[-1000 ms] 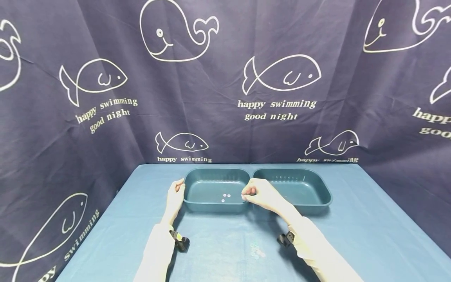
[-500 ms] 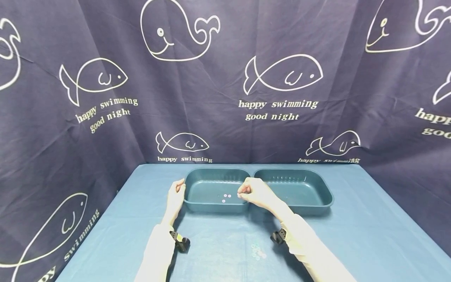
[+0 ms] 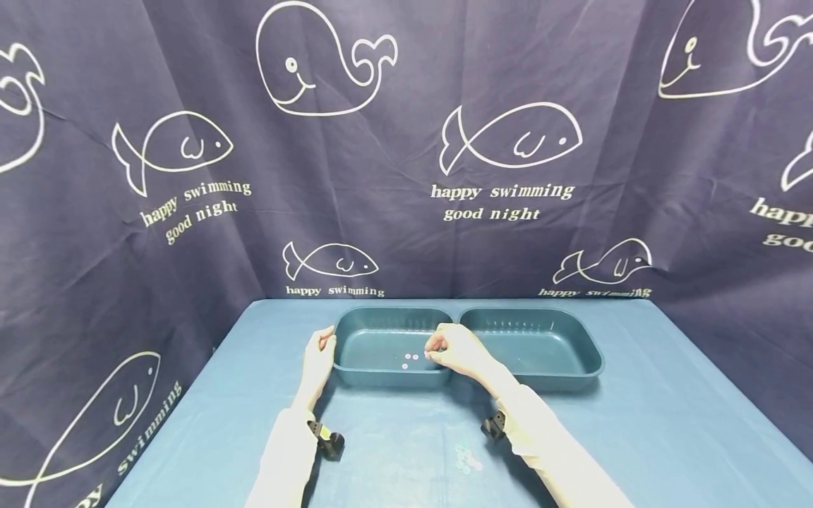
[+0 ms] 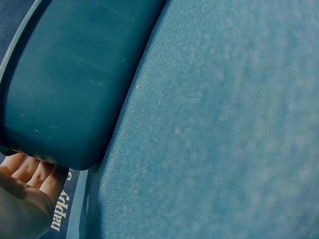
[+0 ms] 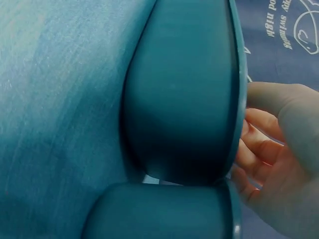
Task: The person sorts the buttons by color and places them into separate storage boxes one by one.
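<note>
Two teal trays stand end to end on the blue cloth. My left hand point(image 3: 317, 358) rests against the left end of the left tray point(image 3: 394, 379), its fingers touching the end wall. In the left wrist view those fingers point(image 4: 39, 175) lie under the tray's edge. Over the right end of the same tray, my right hand point(image 3: 460, 349) pinches a tiny pinkish disc point(image 3: 427, 355) between thumb and fingertips. The right wrist view hides the disc behind the tray wall. Several small pink discs point(image 3: 416, 357) lie on the left tray's floor.
Touching the left tray's right end is the right tray point(image 3: 591, 379). Several small pale green and pink discs point(image 3: 466, 458) lie in a loose pile on the table's blue cloth point(image 3: 394, 437), nearer me. A dark printed curtain point(image 3: 406, 155) hangs behind and at both sides.
My right hand has moved slightly left, further over the left tray, still pinching the disc. My left hand stays at the tray's end. The view has tilted a little.
</note>
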Demonstrator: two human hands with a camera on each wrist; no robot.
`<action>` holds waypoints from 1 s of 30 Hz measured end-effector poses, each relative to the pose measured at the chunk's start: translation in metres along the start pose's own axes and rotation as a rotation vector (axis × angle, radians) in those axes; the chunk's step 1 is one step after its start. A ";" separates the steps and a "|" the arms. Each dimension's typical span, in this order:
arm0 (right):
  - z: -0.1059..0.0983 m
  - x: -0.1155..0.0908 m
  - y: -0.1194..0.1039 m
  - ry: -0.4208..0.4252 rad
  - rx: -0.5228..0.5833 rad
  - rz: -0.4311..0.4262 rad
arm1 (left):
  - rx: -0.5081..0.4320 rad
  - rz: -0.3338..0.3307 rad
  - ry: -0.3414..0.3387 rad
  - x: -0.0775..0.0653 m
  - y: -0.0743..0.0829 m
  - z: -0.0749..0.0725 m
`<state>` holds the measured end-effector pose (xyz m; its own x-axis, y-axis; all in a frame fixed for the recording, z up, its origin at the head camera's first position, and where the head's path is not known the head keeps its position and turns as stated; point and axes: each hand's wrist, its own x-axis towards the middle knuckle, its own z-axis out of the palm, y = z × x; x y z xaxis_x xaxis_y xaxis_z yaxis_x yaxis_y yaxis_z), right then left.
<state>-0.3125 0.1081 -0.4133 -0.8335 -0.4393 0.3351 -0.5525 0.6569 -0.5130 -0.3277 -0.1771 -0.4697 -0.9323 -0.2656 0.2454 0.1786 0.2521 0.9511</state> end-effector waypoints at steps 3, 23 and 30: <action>0.005 0.002 0.002 -0.007 0.007 -0.001 | 0.000 -0.006 0.001 0.000 -0.001 0.000; 0.017 0.013 0.004 0.035 -0.068 -0.043 | -0.006 0.015 -0.002 -0.002 0.004 0.000; 0.020 0.015 0.007 0.056 -0.096 -0.052 | -0.004 0.014 -0.001 -0.001 0.003 0.001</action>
<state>-0.3285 0.0942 -0.4274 -0.8014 -0.4410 0.4040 -0.5904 0.6913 -0.4166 -0.3268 -0.1755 -0.4669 -0.9299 -0.2613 0.2588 0.1930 0.2524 0.9482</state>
